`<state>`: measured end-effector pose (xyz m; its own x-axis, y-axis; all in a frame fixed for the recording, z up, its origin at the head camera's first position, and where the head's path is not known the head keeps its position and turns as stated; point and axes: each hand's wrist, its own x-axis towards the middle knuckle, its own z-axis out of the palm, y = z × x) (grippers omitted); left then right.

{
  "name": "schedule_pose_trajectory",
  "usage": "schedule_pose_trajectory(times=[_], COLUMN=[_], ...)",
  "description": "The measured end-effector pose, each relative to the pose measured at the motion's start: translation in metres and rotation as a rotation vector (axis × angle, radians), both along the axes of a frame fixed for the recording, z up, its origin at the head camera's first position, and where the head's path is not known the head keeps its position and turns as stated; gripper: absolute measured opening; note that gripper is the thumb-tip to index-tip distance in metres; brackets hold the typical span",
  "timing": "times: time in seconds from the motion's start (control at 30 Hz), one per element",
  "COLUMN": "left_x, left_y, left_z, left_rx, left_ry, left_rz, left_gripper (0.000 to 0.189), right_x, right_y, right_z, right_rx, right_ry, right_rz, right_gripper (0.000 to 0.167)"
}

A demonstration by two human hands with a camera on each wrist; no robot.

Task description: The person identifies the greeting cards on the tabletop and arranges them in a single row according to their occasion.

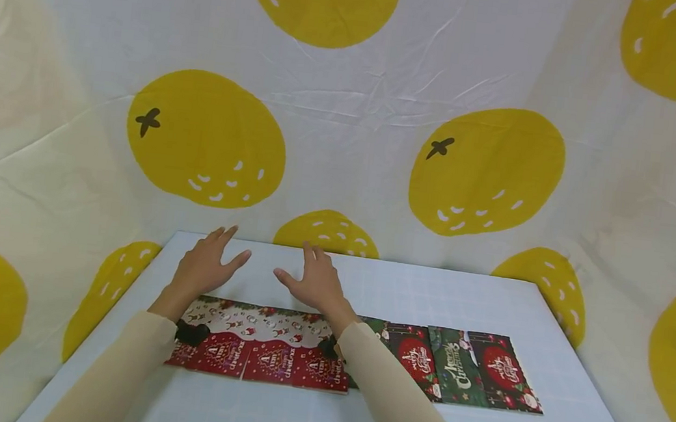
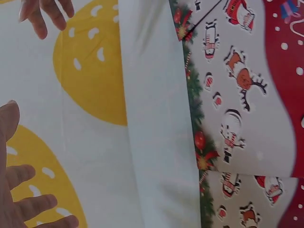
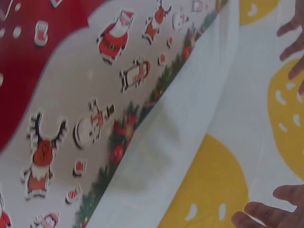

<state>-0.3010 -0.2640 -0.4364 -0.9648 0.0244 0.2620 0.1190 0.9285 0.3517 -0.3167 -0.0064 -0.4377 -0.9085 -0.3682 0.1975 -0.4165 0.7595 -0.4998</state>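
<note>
Both hands hover above the far part of the white table, apart from each other, fingers spread and holding nothing. My left hand (image 1: 202, 265) is over the left end of a row of flat Christmas-printed cards; my right hand (image 1: 316, 283) is beyond the row's middle. On the left, several red-and-white cards (image 1: 269, 363) lie edge to edge or overlapping. The left wrist view shows one card (image 2: 247, 133) lapping over another (image 2: 237, 199). Farther right lie a dark red card (image 1: 412, 356), a green card (image 1: 457, 369) and another dark red one (image 1: 501, 369). My right forearm partly covers a green card (image 1: 377, 326).
The white table (image 1: 267, 417) extends in front of and behind the row. A white cloth (image 1: 349, 164) with large yellow fruit prints hangs behind and at both sides, meeting the table's back edge. A dark band (image 1: 191, 334) is on the left wrist.
</note>
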Motion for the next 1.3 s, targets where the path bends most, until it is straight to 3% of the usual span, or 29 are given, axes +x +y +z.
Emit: schedule_pose_trajectory(times=[0.27,0.7,1.3], left_x=[0.015,0.036,0.059], left_y=[-0.019,-0.040,-0.053], left_z=[-0.008,-0.028,-0.038], left_rx=[0.047,0.085,0.120], left_ry=[0.016,-0.032,-0.114], left_rz=[0.002,0.041,0.080], left_gripper=[0.081,0.081,0.073], right_x=[0.013,0.025,0.040], right_y=[-0.021,-0.050,-0.084], right_z=[-0.006,-0.027,-0.046], right_rx=[-0.062,-0.099,-0.135], right_ry=[-0.048,-0.107,-0.189], right_rz=[0.037,0.097,0.149], right_gripper=[0.093,0.092,0.089])
